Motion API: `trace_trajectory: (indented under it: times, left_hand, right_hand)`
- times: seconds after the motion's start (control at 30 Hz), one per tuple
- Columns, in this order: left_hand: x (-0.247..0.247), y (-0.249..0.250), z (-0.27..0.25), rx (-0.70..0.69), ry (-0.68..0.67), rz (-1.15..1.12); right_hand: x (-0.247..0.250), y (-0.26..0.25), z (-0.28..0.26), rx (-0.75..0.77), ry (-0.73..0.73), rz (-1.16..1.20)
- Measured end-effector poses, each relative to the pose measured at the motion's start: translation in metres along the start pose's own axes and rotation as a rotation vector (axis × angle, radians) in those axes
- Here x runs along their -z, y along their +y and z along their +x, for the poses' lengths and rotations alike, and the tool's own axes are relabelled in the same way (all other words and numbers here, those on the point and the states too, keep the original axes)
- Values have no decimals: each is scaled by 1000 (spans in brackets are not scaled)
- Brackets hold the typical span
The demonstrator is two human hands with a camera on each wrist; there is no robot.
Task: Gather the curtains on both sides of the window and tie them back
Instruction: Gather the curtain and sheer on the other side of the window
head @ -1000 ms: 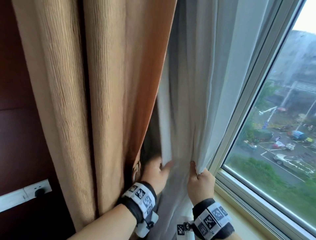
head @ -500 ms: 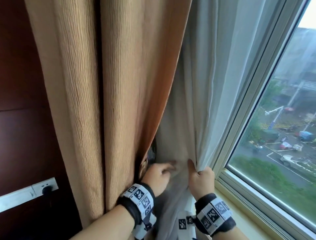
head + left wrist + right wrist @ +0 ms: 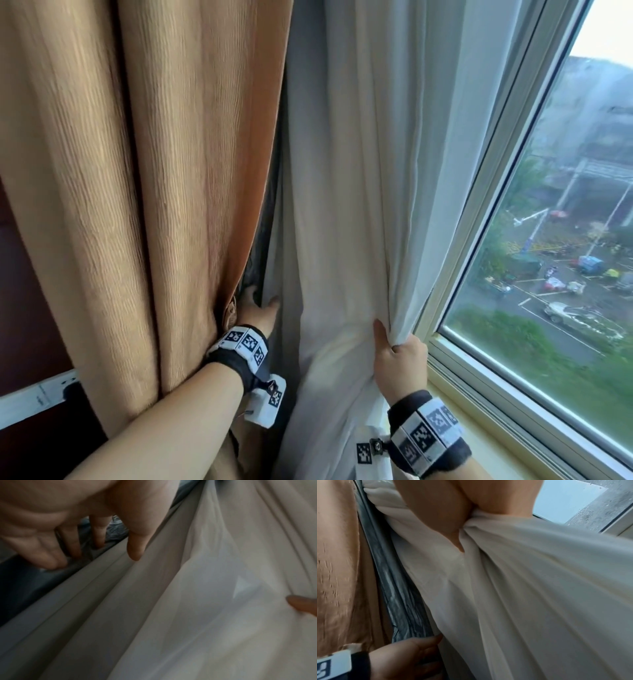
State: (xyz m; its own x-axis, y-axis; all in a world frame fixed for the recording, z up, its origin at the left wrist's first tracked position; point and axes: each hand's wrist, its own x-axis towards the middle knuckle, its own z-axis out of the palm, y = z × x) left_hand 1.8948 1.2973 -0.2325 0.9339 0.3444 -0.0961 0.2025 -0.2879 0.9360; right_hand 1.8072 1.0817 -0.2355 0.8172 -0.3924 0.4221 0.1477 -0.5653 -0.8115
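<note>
A tan ribbed curtain (image 3: 137, 205) hangs at the left, with a dark lining (image 3: 399, 601) behind its edge. Beside it hangs a white sheer curtain (image 3: 359, 171). My left hand (image 3: 257, 310) reaches into the gap between the tan curtain and the sheer. Its fingers (image 3: 101, 534) lie fairly straight against the dark lining, and its thumb (image 3: 135, 550) rests on a sheer fold (image 3: 171, 601). My right hand (image 3: 399, 356) grips the sheer's window-side edge, with the fabric bunched between thumb (image 3: 447, 524) and fingers. A small tan fabric piece (image 3: 231, 310) shows beside the left hand.
The window pane (image 3: 548, 240) and its pale frame (image 3: 479, 205) fill the right side, with a sill (image 3: 486, 401) below. A dark wood wall (image 3: 20, 308) with a white socket strip (image 3: 37, 394) is at the far left.
My left hand has left the front of the sheer and slid left into the gap behind the tan curtain. My right hand keeps its grip on the sheer's edge.
</note>
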Motion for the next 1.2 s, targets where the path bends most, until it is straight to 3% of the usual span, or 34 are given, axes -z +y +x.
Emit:
trace_trajectory:
  times: [0.3,0.5,0.7,0.8,0.9,1.0,1.1,1.13,1.2]
  left_hand:
    - [-10,14,6,-105,-69,-94]
    - [-16,-12,-37,-427,-273,-78]
    - [-26,-10,-97,-575,-441,-124]
    - [-27,-6,-110,-617,-498,-126]
    - [-22,-11,-109,-677,-560,-111]
    - [-19,-13,-97,-609,-556,-109]
    - [-19,-10,-71,-447,-305,-186]
    - [-19,-9,-63,-390,-280,-250]
    - [-19,-7,-56,-322,-416,-317]
  right_hand:
    - [0,-4,2,-56,23,-63]
    - [-3,-7,8,-109,68,-152]
    - [-20,-32,-20,-15,-49,34]
    - [-23,-47,-37,22,-118,259]
    - [-20,-37,-30,26,-106,216]
    - [-15,-18,-13,-33,-54,135]
    - [-10,-13,-6,-65,-25,133]
    - [-9,-13,-5,-66,-30,141]
    - [-9,-14,-9,-61,-59,140]
